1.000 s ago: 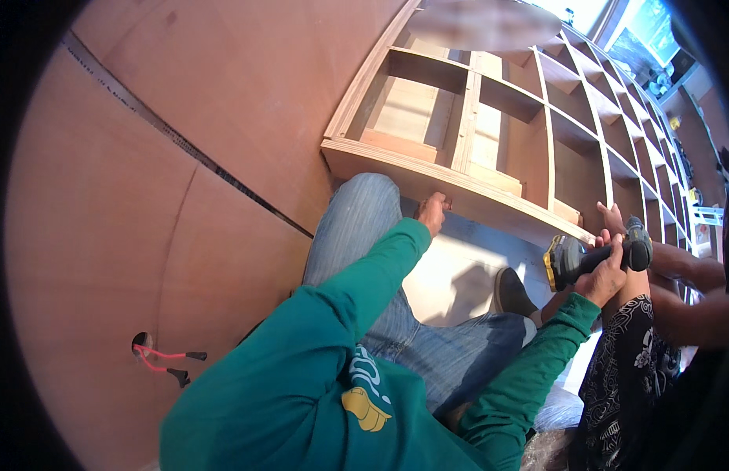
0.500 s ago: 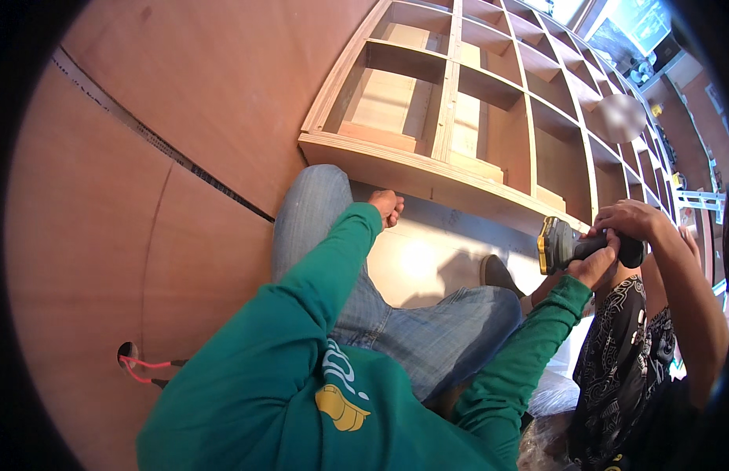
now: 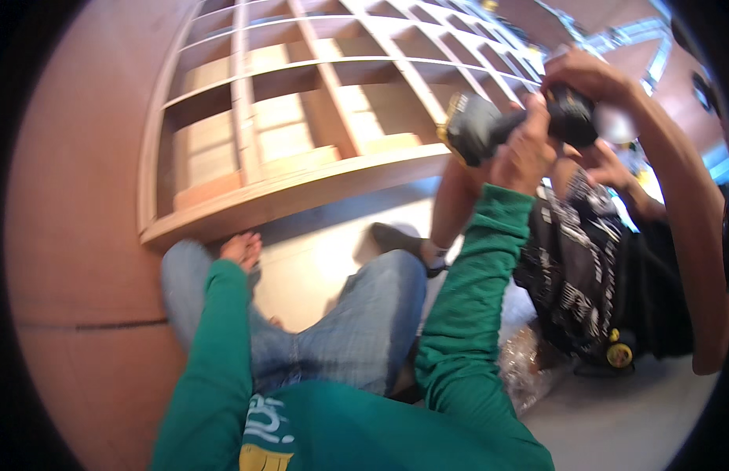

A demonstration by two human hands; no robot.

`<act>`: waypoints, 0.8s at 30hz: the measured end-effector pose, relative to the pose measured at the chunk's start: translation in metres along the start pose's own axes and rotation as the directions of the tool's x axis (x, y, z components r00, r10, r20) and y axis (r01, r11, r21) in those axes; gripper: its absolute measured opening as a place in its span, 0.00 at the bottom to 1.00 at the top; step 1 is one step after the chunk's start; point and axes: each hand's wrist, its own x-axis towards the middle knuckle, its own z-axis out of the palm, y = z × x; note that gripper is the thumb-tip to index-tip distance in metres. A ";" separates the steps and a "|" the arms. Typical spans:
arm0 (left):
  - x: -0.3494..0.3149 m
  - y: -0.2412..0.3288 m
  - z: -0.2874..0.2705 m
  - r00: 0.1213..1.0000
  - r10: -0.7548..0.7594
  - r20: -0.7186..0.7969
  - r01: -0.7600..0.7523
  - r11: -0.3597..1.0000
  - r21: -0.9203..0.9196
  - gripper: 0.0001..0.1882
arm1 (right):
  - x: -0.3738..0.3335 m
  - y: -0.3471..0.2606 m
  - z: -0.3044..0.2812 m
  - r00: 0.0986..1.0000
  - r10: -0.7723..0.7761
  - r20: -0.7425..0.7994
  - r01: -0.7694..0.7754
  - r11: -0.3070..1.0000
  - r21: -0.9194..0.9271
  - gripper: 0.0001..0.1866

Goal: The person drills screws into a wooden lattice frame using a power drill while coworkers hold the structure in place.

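Panelling (image 3: 82, 196) in reddish-brown wood stands at 9 o'clock; the pink wire loop that showed on it a second ago is out of sight, the view having swung rightward. Inward from there, still toward 9 o'clock, the left hand (image 3: 243, 250) is just beside the left knee (image 3: 184, 275) and near the front rail of the wooden lattice frame (image 3: 301, 190), its fingers curled; I cannot tell whether they pinch anything small. The lattice frame spreads from 10 o'clock round to 1. At 2 o'clock, well apart from the left hand, the right hand (image 3: 525, 153) is wrapped around the handle of the cordless drill (image 3: 490, 129), battery end to the left, head end toward the co-worker. A second ago nobody reached over the top of that drill; now the co-worker's upper hand (image 3: 580, 74) is at its head end, though blur hides how firmly it holds. Their lower hand (image 3: 608, 166) is spread just beneath. Two people thus seem to have the tool at once, and I judge that it is not driving anything into the wood.
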 end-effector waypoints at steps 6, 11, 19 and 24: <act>-0.010 -0.011 0.030 0.997 0.058 -0.053 -0.048 0.983 0.177 0.10 | -0.080 -0.036 -0.002 0.911 -0.213 -0.352 0.319 0.907 0.276 0.32; 0.003 -0.020 0.043 1.000 -0.003 0.000 0.003 0.989 0.146 0.12 | -0.219 0.043 0.092 0.889 0.372 0.269 -0.453 0.618 0.642 0.23; -0.004 -0.019 0.038 0.994 0.040 -0.103 -0.024 0.988 0.153 0.16 | -0.298 0.122 0.127 0.080 0.795 0.601 -0.995 0.029 0.095 0.48; -0.001 -0.008 0.018 0.996 0.080 -0.049 -0.073 0.989 0.131 0.22 | -0.305 0.128 0.153 0.045 0.772 0.634 -0.996 -0.013 0.086 0.53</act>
